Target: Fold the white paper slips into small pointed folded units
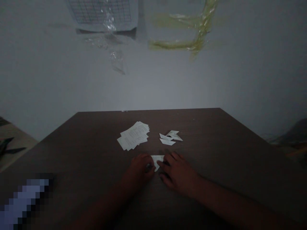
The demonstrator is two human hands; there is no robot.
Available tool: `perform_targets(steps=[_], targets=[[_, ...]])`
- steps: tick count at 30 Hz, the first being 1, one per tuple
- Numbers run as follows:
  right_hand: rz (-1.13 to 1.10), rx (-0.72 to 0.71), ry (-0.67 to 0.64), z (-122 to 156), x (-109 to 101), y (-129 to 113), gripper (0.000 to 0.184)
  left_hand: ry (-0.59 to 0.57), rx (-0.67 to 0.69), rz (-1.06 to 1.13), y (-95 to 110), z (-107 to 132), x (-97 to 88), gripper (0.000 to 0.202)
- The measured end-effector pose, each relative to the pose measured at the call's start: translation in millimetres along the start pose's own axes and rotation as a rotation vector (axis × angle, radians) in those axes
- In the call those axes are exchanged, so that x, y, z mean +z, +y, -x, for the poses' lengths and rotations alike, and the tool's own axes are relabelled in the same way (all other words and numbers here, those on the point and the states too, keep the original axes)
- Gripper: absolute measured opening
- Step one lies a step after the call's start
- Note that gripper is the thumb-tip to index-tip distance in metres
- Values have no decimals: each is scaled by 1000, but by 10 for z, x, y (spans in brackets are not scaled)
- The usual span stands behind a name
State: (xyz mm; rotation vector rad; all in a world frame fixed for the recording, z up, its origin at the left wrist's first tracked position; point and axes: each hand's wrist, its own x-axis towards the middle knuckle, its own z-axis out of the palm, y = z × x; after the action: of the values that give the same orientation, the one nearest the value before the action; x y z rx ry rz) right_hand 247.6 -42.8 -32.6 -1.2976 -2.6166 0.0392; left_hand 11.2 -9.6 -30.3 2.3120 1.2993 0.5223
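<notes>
A person's left hand [141, 167] and right hand [176, 171] meet over a small folded white paper [157, 160] on a dark brown wooden surface [211, 140], the paper lying between them; the left hand's grip is narrow at the paper's left end, though dim light hides whether it pinches, while the right hand's grip is spread wide, fingertips resting on the paper's right side. Just beyond, three or four folded paper pieces [169, 137] lie in a loose cluster, beside a messy pile of printed paper slips [133, 135]. Farther off, past the surface's far edge, strips of yellowed tape [182, 40] and a grid sheet [100, 12] hang on a pale wall [153, 86]
</notes>
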Motion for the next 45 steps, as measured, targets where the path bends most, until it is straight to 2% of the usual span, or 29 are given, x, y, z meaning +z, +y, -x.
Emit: perform_targets(steps=[9,18,25,31,37,45], targets=[[62,-2,30,4,13,-32,47,-33,13,7,49,29,-98,16],[77,12,47,13,54,-53,51,-11,-13,21,71,-9,-40,10],[19,-35,57,13,38,-39,58,-1,-19,36,-14,-12,1,10],[-17,-75,84,49,10,-26,51,-8,-7,61,-24,-28,4,11],[-88,-104,-4,67,-18,7,42,-27,-10,76,-12,-31,-44,10],[-85,-46,-59,76,-28,5,50,-68,-23,157,-54,-25,-103,13]])
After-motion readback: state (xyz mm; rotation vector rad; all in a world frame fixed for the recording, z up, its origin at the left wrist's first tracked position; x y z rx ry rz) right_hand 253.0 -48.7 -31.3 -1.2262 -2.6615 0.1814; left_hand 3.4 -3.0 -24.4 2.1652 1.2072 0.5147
